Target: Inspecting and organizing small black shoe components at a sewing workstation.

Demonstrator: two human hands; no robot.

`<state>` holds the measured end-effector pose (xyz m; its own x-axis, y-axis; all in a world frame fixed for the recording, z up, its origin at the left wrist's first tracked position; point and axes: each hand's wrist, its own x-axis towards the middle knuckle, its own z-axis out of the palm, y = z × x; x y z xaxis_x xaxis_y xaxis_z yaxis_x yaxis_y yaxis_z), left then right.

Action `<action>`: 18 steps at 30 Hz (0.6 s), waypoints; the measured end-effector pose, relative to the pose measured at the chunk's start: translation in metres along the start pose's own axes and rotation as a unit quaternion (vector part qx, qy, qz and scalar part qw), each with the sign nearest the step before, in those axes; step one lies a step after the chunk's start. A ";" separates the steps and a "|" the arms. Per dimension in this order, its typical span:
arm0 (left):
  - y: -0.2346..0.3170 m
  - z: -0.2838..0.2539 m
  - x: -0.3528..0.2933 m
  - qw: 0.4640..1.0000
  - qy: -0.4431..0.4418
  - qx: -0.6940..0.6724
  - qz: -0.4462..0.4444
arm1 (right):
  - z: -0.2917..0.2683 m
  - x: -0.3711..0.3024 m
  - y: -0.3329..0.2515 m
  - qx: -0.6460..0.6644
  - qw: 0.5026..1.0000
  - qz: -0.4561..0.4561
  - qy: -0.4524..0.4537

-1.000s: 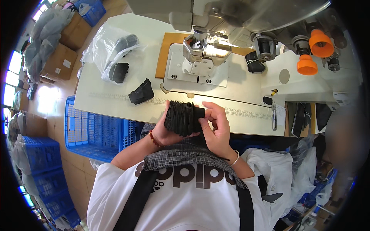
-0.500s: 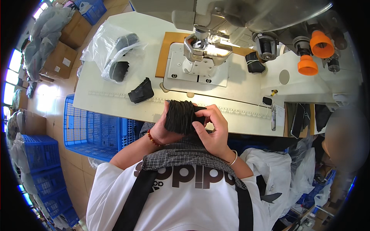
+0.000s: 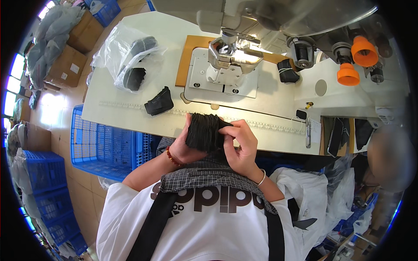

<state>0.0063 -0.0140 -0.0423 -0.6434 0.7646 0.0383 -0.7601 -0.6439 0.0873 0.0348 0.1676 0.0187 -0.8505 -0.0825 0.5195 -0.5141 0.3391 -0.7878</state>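
Left to right: blue plastic basket [image 3: 79, 139] beside the white table [image 3: 130, 104]; clear bag [image 3: 106, 50] with dark pieces; folded black piece [image 3: 159, 102] on the tabletop; left hand [image 3: 180, 148], curled around and holding a stack of black pieces [image 3: 202, 133] between both hands, near the table's front edge; right hand [image 3: 242, 147], fingertips touching the stack's right end, whether pinching cannot be told; black tied bundle [image 3: 288, 71].
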 end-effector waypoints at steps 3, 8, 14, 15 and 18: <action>-0.001 0.010 0.003 0.995 0.024 0.092 0.020 | -0.003 0.005 -0.008 0.000 1.000 0.019 0.005; 0.000 0.013 0.003 0.988 0.036 0.151 0.022 | -0.005 0.003 -0.004 0.026 0.998 0.055 -0.012; 0.000 0.003 0.002 0.995 0.046 0.090 0.021 | -0.007 0.002 -0.004 0.122 0.984 0.125 -0.023; 0.000 0.004 0.002 0.995 0.046 0.090 0.020 | -0.007 0.002 -0.004 0.133 0.982 0.128 -0.023; 0.000 0.005 0.002 0.998 0.045 0.048 0.009 | -0.005 -0.002 0.003 0.150 0.977 0.148 -0.019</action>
<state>0.0053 -0.0121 -0.0368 -0.6658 0.7445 -0.0491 -0.7388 -0.6485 0.1834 0.0354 0.1736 0.0170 -0.9674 -0.0594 0.2464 -0.2500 0.0639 -0.9661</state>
